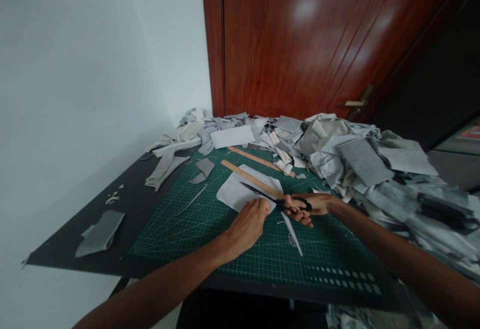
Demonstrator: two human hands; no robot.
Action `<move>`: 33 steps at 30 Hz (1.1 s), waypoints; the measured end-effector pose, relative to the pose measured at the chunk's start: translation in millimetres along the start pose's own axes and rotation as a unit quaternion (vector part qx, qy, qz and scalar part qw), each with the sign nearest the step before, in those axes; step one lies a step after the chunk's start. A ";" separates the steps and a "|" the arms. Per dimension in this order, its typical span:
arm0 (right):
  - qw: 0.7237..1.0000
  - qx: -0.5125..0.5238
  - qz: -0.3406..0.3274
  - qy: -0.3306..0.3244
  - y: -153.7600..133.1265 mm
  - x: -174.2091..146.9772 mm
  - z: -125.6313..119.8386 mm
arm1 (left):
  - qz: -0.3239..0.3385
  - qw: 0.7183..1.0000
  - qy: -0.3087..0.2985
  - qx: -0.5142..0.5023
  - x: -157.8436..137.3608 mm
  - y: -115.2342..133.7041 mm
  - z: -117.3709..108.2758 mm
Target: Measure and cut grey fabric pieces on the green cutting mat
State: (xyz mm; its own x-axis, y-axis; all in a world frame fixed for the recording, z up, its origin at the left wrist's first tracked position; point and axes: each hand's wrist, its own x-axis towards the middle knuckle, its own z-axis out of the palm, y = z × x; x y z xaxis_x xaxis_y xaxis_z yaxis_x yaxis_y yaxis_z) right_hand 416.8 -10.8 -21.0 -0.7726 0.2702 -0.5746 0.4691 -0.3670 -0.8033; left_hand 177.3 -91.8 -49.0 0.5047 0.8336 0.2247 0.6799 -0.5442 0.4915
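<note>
A piece of white cloth [233, 192] lies on the green cutting mat [165, 241]. My left hand [249, 225] is closed at the cloth's near edge, its fingertips curled out of sight, seemingly pinching that edge. Black-handled scissors [258, 192] are in my right hand [302, 214], fingers around the handles, blades pointing left over the cloth. A wooden ruler [245, 175] lies slantwise across the cloth, its near end running up to my right hand. Below that hand, a narrow white strip [292, 234] rests on the mat.
A second wooden ruler [258, 160] lies farther back. Heaped grey and white fabric [360, 159] covers the table's back and right side. Grey scraps [202, 170] and a folded grey cloth [100, 234] lie leftward. A white wall [93, 94] and wooden door [285, 44] stand behind.
</note>
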 end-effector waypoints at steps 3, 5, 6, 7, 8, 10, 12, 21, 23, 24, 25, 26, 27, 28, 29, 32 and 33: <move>1.000 0.003 0.008 -0.011 -4.8 5.0 1.0 | 0.002 1.000 0.008 -0.016 -0.4 -0.1 1.1; 1.000 0.006 0.011 -0.020 -8.3 9.6 1.8 | 0.002 0.999 0.015 -0.035 -0.4 0.1 1.4; 1.000 0.008 0.012 -0.024 -10.0 12.3 2.0 | 0.003 0.999 0.016 -0.045 -0.3 0.3 1.2; 1.000 0.010 0.012 -0.026 -11.7 15.0 2.1 | 0.004 0.998 0.016 -0.056 -0.3 0.7 0.8; 1.000 0.010 0.011 -0.025 -13.2 17.6 2.1 | 0.006 0.998 0.015 -0.064 -0.4 1.2 0.3; 1.000 0.008 0.005 -0.017 -16.4 22.6 1.9 | 0.011 0.997 0.011 -0.076 -0.8 2.8 -1.4; 1.000 0.001 -0.002 -0.006 -20.2 26.5 2.3 | 0.015 0.996 0.007 -0.084 -1.7 4.9 -3.5; 0.999 -0.001 0.013 -0.033 -34.5 32.5 6.5 | 0.008 0.996 0.004 -0.093 -3.4 11.9 -8.9; 1.000 -0.010 0.012 -0.027 -33.8 33.4 6.1 | 0.014 0.995 0.005 -0.095 -3.3 11.0 -6.9; 0.999 -0.018 0.010 -0.025 -33.2 33.8 5.6 | 0.017 0.995 0.004 -0.095 -3.2 10.2 -5.5; 0.999 -0.025 0.009 -0.023 -32.7 34.0 5.0 | 0.019 0.995 0.005 -0.095 -3.2 9.2 -4.0; 0.999 -0.031 0.007 -0.020 -32.3 34.1 4.3 | 0.020 0.995 0.005 -0.094 -3.3 8.3 -2.7; 0.999 -0.036 0.007 -0.015 -32.0 34.0 3.5 | 0.020 0.995 0.005 -0.095 -3.3 7.4 -1.7; 0.999 -0.039 0.008 -0.007 -31.8 33.8 2.5 | 0.020 0.995 0.005 -0.097 -3.5 6.6 -1.0; 0.999 -0.041 0.010 0.001 -31.8 33.5 1.6 | 0.019 0.995 0.005 -0.102 -3.6 6.0 -0.7; 0.999 -0.043 0.016 0.021 -32.7 32.3 -0.8 | 0.016 0.993 0.006 -0.117 -4.2 4.9 -1.2; 0.999 -0.041 0.017 0.023 -33.3 31.9 -1.2 | 0.014 0.993 0.005 -0.119 -4.3 4.6 -1.5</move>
State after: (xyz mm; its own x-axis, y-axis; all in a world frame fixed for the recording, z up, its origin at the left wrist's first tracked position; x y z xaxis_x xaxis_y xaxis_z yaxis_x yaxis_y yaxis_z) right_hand 377.1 11.1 -12.8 -0.7363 0.3003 -0.6064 0.5294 -0.3024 -0.7926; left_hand 177.5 -97.7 -46.5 0.5158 0.8197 0.2491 0.5205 -0.5308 0.6688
